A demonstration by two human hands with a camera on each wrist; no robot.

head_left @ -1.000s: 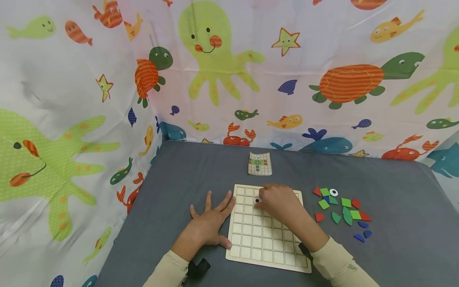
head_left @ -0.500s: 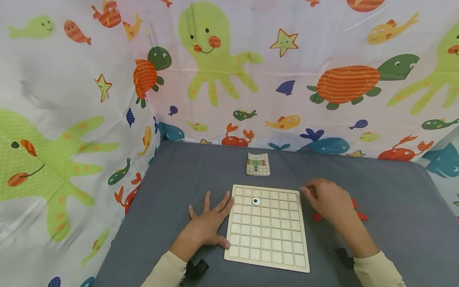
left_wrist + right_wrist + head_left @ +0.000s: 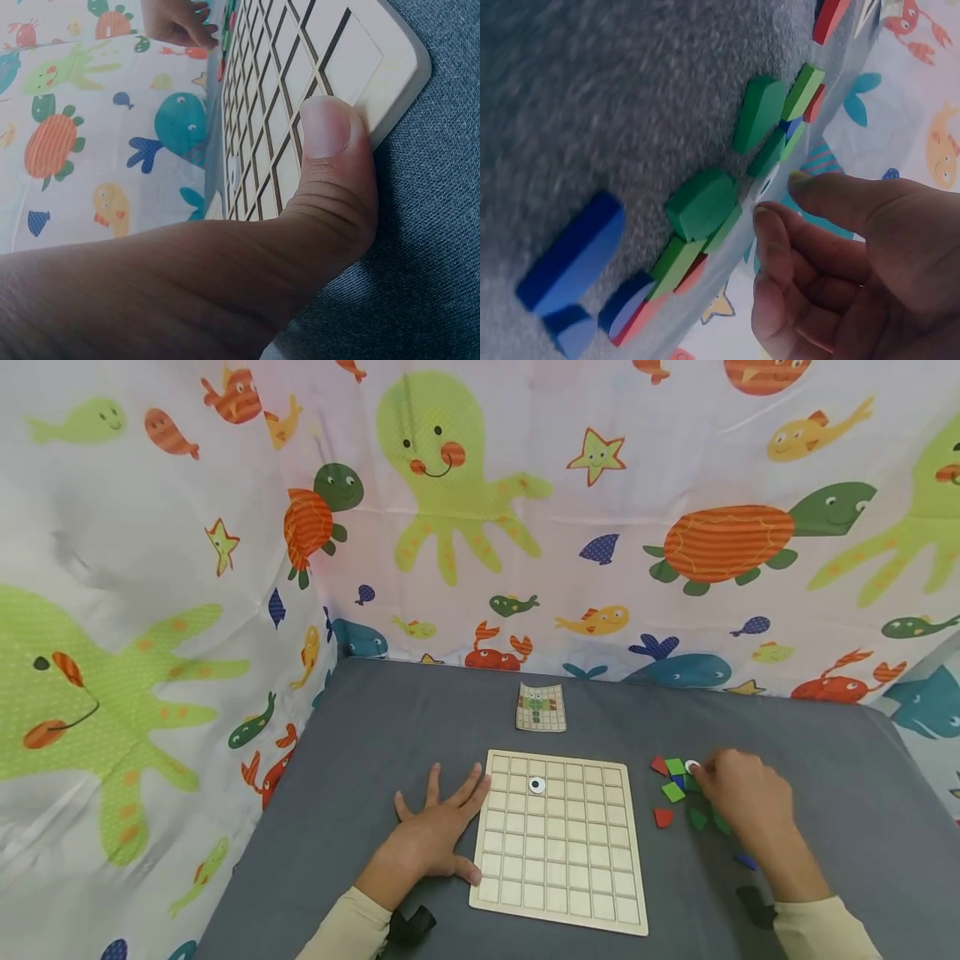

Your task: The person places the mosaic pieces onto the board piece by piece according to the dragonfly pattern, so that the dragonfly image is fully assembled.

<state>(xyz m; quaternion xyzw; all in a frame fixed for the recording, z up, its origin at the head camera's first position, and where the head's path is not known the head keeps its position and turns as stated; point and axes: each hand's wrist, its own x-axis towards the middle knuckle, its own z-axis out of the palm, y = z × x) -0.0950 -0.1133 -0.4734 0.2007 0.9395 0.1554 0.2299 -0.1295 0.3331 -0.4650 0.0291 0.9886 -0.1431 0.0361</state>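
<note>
A square wooden grid board [image 3: 557,843] lies on the grey table. One white disc with a black dot [image 3: 537,785] sits in a cell near its top. My left hand [image 3: 435,839] is spread at the board's left side; in the left wrist view its thumb [image 3: 330,142] rests on the board's edge. My right hand [image 3: 750,797] is over the coloured pieces, with thumb and forefinger at a second white disc [image 3: 763,186]. A gap shows between those fingertips, and the disc lies among the pieces. Whether they touch it is hard to tell.
A small pattern card [image 3: 541,707] lies behind the board. Around the right hand are red [image 3: 663,817], light green [image 3: 673,792], dark green [image 3: 703,202] and blue pieces [image 3: 574,251]. A curtain printed with sea animals [image 3: 480,527] stands behind and at the left.
My right hand has let go of the first disc on the board and moved right to the loose pieces. The left hand has stayed at the board's edge.
</note>
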